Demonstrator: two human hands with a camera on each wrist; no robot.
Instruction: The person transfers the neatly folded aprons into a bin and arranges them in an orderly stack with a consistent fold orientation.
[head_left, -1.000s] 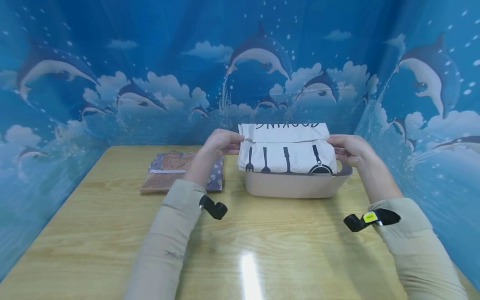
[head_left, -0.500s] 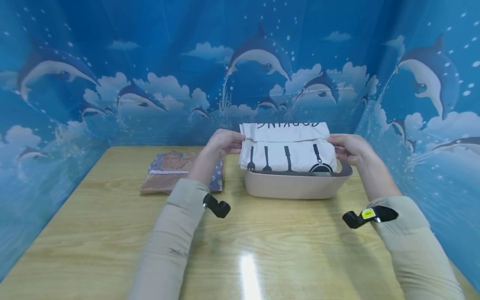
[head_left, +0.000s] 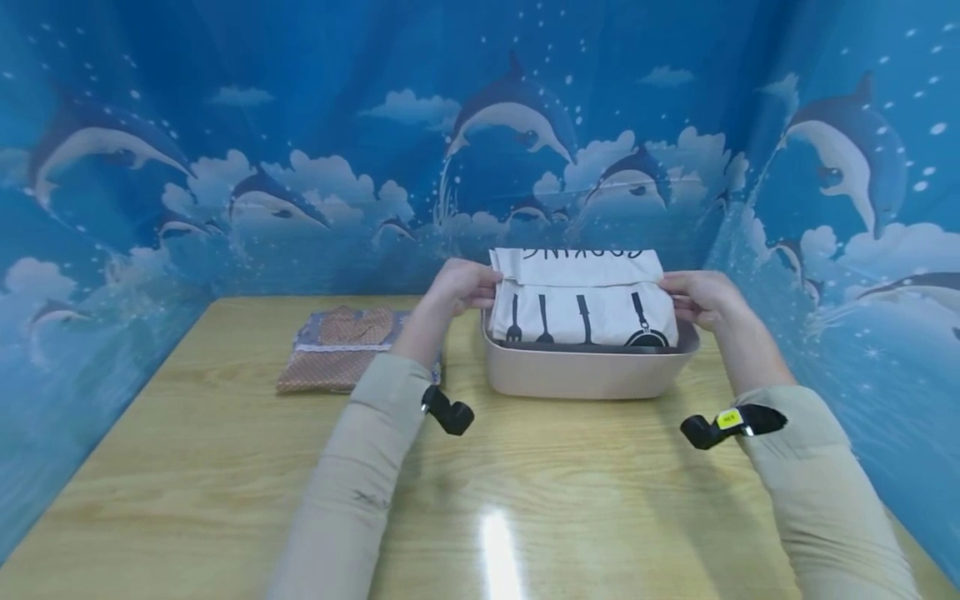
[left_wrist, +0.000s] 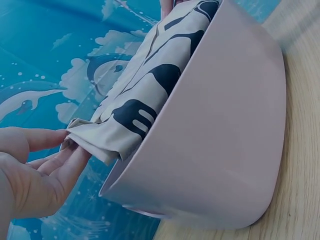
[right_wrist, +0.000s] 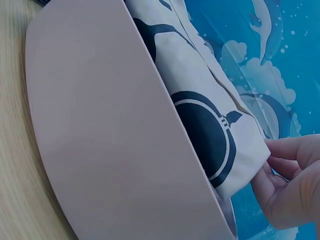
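Note:
A folded white cloth (head_left: 585, 312) printed with black kitchen utensils and lettering lies over the opening of a pale pink plastic bin (head_left: 585, 373). My left hand (head_left: 467, 286) pinches the cloth's left side between thumb and fingers. On the opposite side, my right hand (head_left: 703, 296) pinches the other edge. The left wrist view shows the cloth's lower corner (left_wrist: 107, 142) just inside the bin's rim, beside the left fingertips (left_wrist: 70, 140). In the right wrist view, a printed pan (right_wrist: 202, 137) is partly hidden behind the bin wall. Something dark shows inside the bin under the cloth.
A folded brown dotted and blue floral cloth (head_left: 337, 354) with white lace trim lies left of the bin, partly behind my left forearm. The wooden table (head_left: 570, 492) runs back to a blue dolphin-print curtain (head_left: 337, 125), which also hangs on both sides.
The left hand and the cloth's left side have shifted slightly right, so that side now sits within the bin's rim. Both hands keep their grip.

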